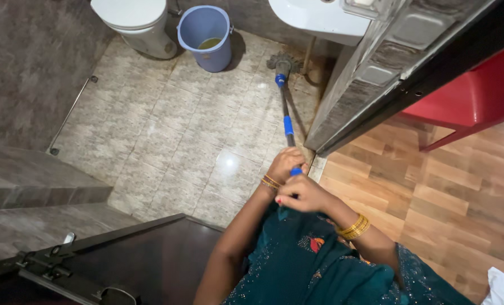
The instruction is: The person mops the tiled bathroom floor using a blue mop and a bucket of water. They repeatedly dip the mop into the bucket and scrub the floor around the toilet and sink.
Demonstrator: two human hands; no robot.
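Down at the lower centre of the frame, both hands are wrapped around the near end of a mop [286,116]. The left hand [284,165] sits slightly higher in the picture, fingers curled shut around the dark shaft just below a blue sleeve, with thin gold bangles [271,182] at its wrist. The right hand [304,194] lies just beneath it, touching it, and is closed over the blue end of the handle; a wider set of gold bangles [354,226] circles that wrist toward the lower right. From the hands the shaft runs up the frame, a little left of vertical, to the mop head [283,60], which rests on the tiled floor [167,135] in the upper centre, just under the white washbasin [314,20] at the top edge. A lilac bucket [205,36] stands on the tiles to the left of the mop head, near it but apart, holding some yellowish liquid. Left of the bucket, in the upper left, is the base of a white toilet [139,25]. A dark door [122,262] fills the lower left, and a red plastic chair [472,96] stands on wood-patterned flooring [433,197] at the right.
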